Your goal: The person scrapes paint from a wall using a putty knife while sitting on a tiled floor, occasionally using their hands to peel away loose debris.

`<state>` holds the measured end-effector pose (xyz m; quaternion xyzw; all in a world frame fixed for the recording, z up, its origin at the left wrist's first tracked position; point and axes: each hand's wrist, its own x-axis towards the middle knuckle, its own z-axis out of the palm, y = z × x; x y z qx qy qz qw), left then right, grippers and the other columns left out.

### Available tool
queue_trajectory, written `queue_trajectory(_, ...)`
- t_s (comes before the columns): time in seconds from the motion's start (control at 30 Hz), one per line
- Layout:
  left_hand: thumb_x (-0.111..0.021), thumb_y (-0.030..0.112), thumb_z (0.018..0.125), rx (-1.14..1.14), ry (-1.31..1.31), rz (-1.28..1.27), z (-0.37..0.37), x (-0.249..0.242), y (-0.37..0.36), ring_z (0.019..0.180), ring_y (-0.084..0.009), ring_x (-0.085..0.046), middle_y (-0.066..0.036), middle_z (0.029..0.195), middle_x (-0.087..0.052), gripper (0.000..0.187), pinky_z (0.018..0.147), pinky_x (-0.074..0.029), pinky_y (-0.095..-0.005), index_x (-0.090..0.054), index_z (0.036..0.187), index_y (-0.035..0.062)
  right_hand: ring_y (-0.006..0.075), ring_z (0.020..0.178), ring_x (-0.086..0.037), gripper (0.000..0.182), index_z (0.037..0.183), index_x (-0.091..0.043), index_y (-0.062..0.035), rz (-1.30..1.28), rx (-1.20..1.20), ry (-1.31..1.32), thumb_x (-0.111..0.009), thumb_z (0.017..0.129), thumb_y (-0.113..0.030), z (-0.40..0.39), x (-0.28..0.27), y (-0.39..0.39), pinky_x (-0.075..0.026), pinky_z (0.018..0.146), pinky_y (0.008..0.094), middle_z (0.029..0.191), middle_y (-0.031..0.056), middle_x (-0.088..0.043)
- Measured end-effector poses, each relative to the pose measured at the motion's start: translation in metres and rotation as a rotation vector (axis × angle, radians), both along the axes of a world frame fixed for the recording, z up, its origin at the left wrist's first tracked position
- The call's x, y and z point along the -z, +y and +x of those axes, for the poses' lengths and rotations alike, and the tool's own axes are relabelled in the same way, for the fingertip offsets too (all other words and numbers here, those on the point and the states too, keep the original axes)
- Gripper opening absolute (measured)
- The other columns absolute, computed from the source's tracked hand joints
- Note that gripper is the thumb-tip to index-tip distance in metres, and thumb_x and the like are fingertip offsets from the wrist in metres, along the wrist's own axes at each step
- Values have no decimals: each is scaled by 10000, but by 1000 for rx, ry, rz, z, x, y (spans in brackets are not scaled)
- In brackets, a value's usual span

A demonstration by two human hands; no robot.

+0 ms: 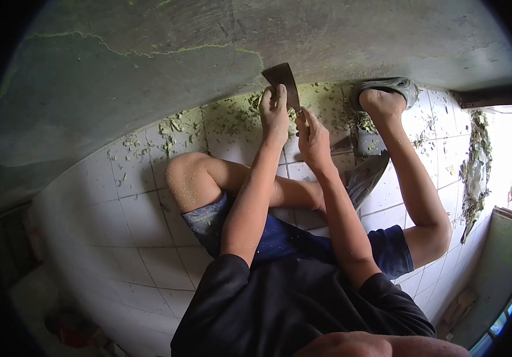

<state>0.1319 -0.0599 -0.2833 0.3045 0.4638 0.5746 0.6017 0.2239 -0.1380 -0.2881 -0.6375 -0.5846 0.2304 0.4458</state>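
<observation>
Both my hands are on a scraper [286, 81] with a broad, flat, dark metal blade, raised close in front of the grey-green wall [167, 71]. My left hand [274, 116] pinches the blade's lower left side, its thumb lying on the flat face. Just lower and to the right, my right hand [313, 140] is closed around the handle, most of which the fingers hide. A jagged pale green edge of chipped paint [190, 47] runs across the wall left of the blade.
Paint flakes [176, 128] litter the white tiled floor [143, 220] along the wall's foot. My bent legs straddle the area, one foot in a grey shoe [407, 89] against the wall. A heap of debris [476, 166] lies by the doorway at right.
</observation>
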Motion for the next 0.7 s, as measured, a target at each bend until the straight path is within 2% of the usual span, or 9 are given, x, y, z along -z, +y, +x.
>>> queue_trajectory(0.07, -626, 378, 1028, -25, 93, -31, -2, 20, 3, 729, -63, -470, 41, 803, -528, 318, 649, -396, -259, -582, 954, 73, 408, 935, -703, 319, 1290, -585, 23, -73, 36, 77, -601, 986, -70, -10, 6, -1, -545, 789, 429, 1021, 256, -702)
queue_trajectory(0.13, -610, 377, 1036, -12, 220, -31, -7, 25, 3, 654, -43, -440, 70, 763, -497, 283, 574, -362, -241, -585, 955, 107, 412, 944, -700, 318, 1291, -581, 30, -97, 56, 125, -595, 991, -74, -20, 12, -3, -544, 795, 429, 1032, 260, -700)
queue_trajectory(0.23, -595, 354, 1047, -114, 194, -27, -3, 25, 4, 602, -33, -394, 83, 729, -467, 267, 536, -320, -237, -574, 928, 115, 415, 956, -698, 329, 1298, -571, 54, -144, 77, 199, -583, 1001, -86, -33, 18, -3, -541, 815, 424, 1056, 278, -691)
queue_trajectory(0.27, -577, 339, 1053, -62, 194, -12, -8, 23, 3, 783, -133, -523, -38, 854, -570, 342, 726, -449, -321, -558, 966, 9, 410, 952, -700, 335, 1301, -570, 62, -136, 92, 203, -584, 1002, -88, -37, 17, -4, -540, 817, 420, 1055, 284, -689)
queue_trajectory(0.37, -553, 297, 1065, -43, 211, 18, -10, 24, 4, 776, -127, -518, -29, 836, -561, 298, 719, -444, -315, -558, 957, 19, 396, 942, -704, 348, 1306, -567, 81, -58, 113, 208, -585, 1001, -87, -42, 19, -3, -537, 825, 404, 1046, 297, -686)
queue_trajectory(0.4, -571, 312, 1059, -72, 227, 60, -9, 32, 7, 552, -18, -347, 93, 694, -438, 233, 485, -265, -236, -578, 921, 125, 398, 939, -703, 348, 1307, -566, 81, -61, 122, 198, -585, 1001, -84, -43, 21, -3, -538, 821, 404, 1043, 297, -687)
queue_trajectory(0.7, -572, 289, 1061, -31, 179, 67, -10, 4, 6, 642, -3, -355, 108, 741, -440, 243, 561, -283, -219, -543, 885, 125, 415, 898, -700, 314, 1262, -589, 82, -44, 148, 170, -607, 970, -34, -40, 11, 1, -545, 787, 415, 1011, 286, -693)
